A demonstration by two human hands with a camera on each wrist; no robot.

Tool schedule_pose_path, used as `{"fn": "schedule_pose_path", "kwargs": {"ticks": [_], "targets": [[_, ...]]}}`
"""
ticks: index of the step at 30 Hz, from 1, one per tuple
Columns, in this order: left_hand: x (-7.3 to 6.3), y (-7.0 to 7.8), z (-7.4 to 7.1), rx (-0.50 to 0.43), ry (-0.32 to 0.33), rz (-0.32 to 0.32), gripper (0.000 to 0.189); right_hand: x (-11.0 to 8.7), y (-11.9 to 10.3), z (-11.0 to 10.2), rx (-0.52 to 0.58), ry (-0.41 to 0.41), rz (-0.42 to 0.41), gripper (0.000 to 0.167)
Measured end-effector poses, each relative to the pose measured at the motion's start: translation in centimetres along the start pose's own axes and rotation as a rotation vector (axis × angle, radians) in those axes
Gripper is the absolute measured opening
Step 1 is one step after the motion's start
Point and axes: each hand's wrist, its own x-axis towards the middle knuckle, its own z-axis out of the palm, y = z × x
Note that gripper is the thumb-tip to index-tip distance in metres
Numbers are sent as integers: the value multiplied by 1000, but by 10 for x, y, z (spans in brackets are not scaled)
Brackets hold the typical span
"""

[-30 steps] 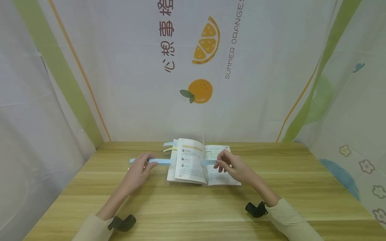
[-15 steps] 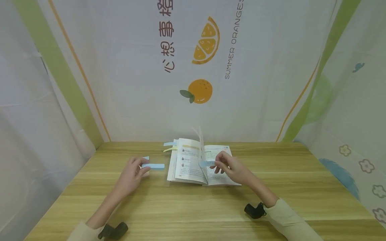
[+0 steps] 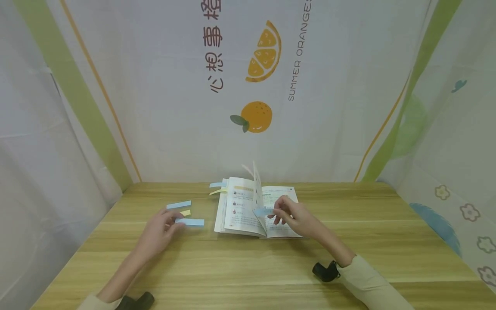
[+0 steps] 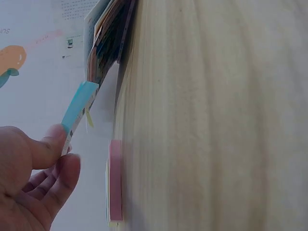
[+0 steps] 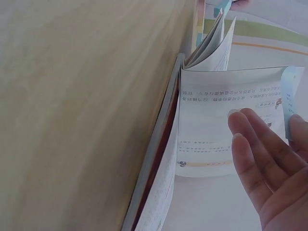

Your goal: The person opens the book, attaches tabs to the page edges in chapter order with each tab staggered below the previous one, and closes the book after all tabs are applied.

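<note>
An open book (image 3: pixel 244 215) lies on the table, with one page (image 5: pixel 216 115) raised from its middle. My right hand (image 3: pixel 298 217) pinches a blue sticky strip (image 5: pixel 288 98) at that page's outer edge; dark marks show on the strip. The other fingers (image 5: pixel 257 159) extend beside the page. To the left of the book, my left hand (image 3: pixel 156 232) pinches a blue sticky-note pad (image 4: pixel 79 108) between thumb and fingers, above the table. Another blue strip pad (image 3: pixel 179 205) and a yellow one (image 3: pixel 187 212) lie just beyond that hand.
Blue (image 3: pixel 218 185) and yellow (image 3: pixel 218 191) tabs stick out from the book's left edge. In the left wrist view, a pink-sided pad (image 4: pixel 115 180) lies on the table. A printed curtain (image 3: pixel 186 142) hangs behind the wooden table (image 3: pixel 240 271).
My left hand has drawn the blue sticky-note pad left and nearer, away from the book, uncovering the other pads. The page has come upright; my right hand has shifted slightly left with the strip.
</note>
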Motion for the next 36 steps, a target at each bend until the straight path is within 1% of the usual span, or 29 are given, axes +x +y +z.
{"fn": "schedule_pose_path", "kwargs": {"ticks": [6, 11, 18, 21, 25, 31, 36], "targets": [[-5, -2, -6, 40, -55, -9, 14, 0, 2, 1, 7, -9, -7, 10], [-7, -5, -11, 65, -98, -35, 15, 0, 3, 2, 17, -13, -8, 9], [-9, -10, -16, 97, -174, -67, 11, 1, 2, 2, 34, -18, 18, 8], [-9, -12, -18, 111, -211, -86, 12, 1, 1, 2, 34, -17, 17, 8], [-9, -14, -20, 132, -243, -108, 15, 1, 1, 2, 32, -18, 11, 8], [-9, -15, -21, 173, -264, -100, 15, 1, 0, 3, 22, -20, 10, 9], [-10, -17, -19, 195, -273, -66, 15, 0, 0, 3, 29, -24, 18, 7]]}}
